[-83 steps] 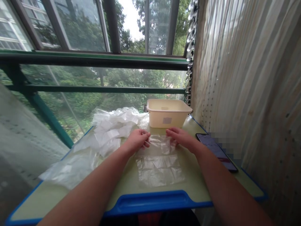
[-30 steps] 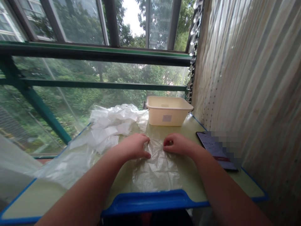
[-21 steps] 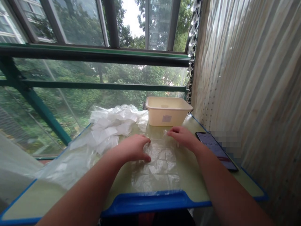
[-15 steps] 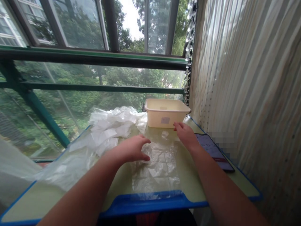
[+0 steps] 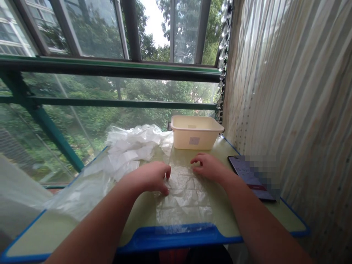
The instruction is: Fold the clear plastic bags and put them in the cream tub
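A clear, creased plastic bag (image 5: 184, 201) lies flat on the pale green table (image 5: 68, 227), reaching from the blue front rim towards the tub. My left hand (image 5: 150, 178) presses on the bag's left edge, fingers curled down onto the film. My right hand (image 5: 208, 167) rests on the bag's far right part, fingers bent and spread on the plastic. Neither hand lifts the bag.
A cream plastic tub (image 5: 195, 132) stands at the table's far edge. A heap of clear plastic bags (image 5: 121, 157) covers the left side. A phone (image 5: 251, 176) lies at the right by the corrugated wall. Window bars and a railing are behind.
The folded-over bag has been spread out flat. My right hand reached out towards the tub and has come back onto the bag; my left hand stayed on its left edge.
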`<act>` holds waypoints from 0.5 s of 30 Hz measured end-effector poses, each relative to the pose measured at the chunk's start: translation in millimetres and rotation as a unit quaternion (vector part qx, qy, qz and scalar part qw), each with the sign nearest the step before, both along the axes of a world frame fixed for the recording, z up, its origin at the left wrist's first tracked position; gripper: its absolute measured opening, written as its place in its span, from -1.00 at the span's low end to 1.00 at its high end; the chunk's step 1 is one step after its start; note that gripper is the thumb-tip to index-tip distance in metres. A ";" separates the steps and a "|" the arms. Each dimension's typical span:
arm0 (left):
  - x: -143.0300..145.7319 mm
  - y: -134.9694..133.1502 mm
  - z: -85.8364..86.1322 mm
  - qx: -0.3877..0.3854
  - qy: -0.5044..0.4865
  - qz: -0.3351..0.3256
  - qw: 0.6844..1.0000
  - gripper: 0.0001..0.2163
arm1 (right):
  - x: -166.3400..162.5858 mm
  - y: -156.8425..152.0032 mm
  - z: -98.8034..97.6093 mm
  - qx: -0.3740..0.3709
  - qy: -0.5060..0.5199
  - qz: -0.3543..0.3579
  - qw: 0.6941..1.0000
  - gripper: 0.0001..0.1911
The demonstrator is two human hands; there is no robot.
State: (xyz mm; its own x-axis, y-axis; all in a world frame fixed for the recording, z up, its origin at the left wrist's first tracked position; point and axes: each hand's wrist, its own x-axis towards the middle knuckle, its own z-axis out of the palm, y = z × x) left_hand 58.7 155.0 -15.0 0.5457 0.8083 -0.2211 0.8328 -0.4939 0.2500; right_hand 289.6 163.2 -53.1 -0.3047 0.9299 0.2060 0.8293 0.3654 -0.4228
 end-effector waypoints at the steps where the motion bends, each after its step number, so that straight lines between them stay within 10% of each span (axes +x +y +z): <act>1: 0.2 0.0 0.1 0.000 -0.001 0.001 1.000 -0.65 | 0.8 1.7 -0.8 0.011 0.006 -0.008 1.000 -0.77; 15: -3.9 3.6 7.7 -0.075 -0.063 -0.042 0.994 -0.76 | 4.2 4.9 -0.9 -0.010 -0.055 -0.047 0.997 -0.78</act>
